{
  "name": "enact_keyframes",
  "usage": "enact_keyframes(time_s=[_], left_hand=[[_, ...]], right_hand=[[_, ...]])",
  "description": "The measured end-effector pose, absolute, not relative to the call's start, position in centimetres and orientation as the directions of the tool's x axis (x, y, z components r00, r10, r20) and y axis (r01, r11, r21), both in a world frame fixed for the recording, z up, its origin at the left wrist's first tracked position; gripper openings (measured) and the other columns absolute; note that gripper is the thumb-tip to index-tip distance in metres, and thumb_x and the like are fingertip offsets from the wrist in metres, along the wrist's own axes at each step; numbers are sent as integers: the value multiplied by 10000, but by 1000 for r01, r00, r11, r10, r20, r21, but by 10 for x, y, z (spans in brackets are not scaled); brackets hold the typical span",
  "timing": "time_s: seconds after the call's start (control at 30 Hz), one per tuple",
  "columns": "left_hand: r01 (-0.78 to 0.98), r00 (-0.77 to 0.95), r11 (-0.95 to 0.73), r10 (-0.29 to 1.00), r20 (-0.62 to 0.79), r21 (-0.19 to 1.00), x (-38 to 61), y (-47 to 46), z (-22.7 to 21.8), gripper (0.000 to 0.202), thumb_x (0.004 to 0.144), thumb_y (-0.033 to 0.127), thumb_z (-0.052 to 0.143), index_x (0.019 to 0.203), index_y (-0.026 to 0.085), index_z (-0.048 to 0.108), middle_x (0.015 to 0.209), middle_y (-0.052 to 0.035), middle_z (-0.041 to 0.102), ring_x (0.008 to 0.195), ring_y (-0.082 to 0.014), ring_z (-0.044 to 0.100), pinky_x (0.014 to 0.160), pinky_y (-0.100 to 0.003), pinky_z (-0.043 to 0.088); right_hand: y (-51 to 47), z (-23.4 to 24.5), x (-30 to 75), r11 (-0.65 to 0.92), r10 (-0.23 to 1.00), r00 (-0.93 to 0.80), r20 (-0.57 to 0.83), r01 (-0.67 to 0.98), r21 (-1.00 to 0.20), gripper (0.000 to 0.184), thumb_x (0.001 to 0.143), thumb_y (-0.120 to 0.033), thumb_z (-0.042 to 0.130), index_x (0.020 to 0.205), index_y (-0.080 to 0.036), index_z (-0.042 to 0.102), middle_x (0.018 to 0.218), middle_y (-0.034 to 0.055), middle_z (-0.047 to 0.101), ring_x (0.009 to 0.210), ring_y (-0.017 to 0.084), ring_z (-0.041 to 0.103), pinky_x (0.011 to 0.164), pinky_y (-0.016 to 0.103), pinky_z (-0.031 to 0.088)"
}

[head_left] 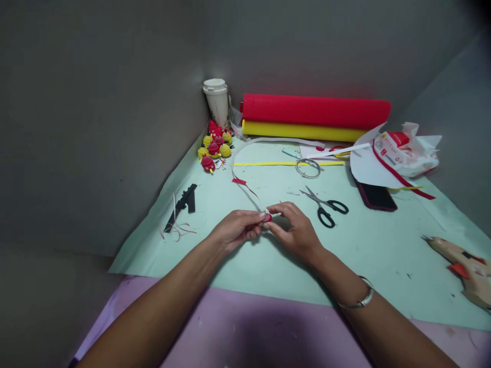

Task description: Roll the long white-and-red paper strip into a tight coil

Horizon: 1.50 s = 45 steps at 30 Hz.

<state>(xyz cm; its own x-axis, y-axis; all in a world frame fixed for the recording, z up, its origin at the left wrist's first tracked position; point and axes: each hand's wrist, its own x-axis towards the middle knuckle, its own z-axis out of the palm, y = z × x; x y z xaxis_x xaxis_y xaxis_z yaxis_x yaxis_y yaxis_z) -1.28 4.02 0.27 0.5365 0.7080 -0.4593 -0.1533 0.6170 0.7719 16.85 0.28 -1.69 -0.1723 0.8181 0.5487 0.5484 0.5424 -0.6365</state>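
Near the middle of the table, my left hand point(240, 227) pinches a small red coil of rolled paper strip point(268, 217) between thumb and fingers. My right hand point(294, 230) curves round the same coil from the other side, its thumb and index fingertips at the coil's edge. From the coil a thin paper strip point(251, 191), red and then white, trails away in a long arc towards the back. A small red paper piece point(239, 181) lies against that strip. Scissors point(322, 205) with black handles rest spread on the mat, right of my right hand.
Red and yellow paper figures point(214, 148) cluster by a white cup point(217, 99). Red point(314, 111) and yellow corrugated rolls lie behind. At right are a phone point(378, 197), a tissue pack point(406, 151) and a glue gun point(462, 268). Black scraps point(180, 208) lie left.
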Motion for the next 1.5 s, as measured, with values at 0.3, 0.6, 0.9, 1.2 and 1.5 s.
enact_keyframes(time_s=[0.3,0.6,0.9,1.2,1.5], left_hand=[[-140,548,608,705,-450,782,-13,39,5,274,692,296,817,815,66,731,631,-14,594,534,-29,484,529,-144,382],[-144,564,633,684,-463,760,-14,41,2,263,691,279,821,822,67,737,652,-22,608,552,-34,506,551,-148,400],[-130,577,641,669,-468,756,-16,42,1,231,733,271,788,826,66,737,685,-37,628,566,-43,521,567,-163,407],[-127,557,604,700,-448,787,-13,40,2,245,724,298,785,791,70,725,607,-3,574,512,-36,483,511,-160,360],[-119,551,574,717,-427,810,-13,39,3,273,738,332,772,814,74,724,616,0,554,521,-39,458,492,-170,317]], right_hand=[[2,-14,169,548,818,-186,544,538,-640,130,846,-265,674,956,-226,618,901,47,656,870,205,585,785,366,490],[3,-13,172,543,832,-225,507,518,-661,121,859,-261,659,971,-232,622,895,38,660,871,201,581,802,365,479],[3,-14,173,561,822,-253,509,508,-653,118,861,-268,654,967,-223,627,888,42,661,863,197,591,791,352,483],[2,-15,168,572,803,-213,557,540,-618,160,848,-263,661,996,-229,607,912,47,665,868,203,601,803,374,488],[1,-17,167,546,811,-174,558,565,-619,116,849,-263,662,949,-229,616,884,43,658,853,205,587,779,368,489]])
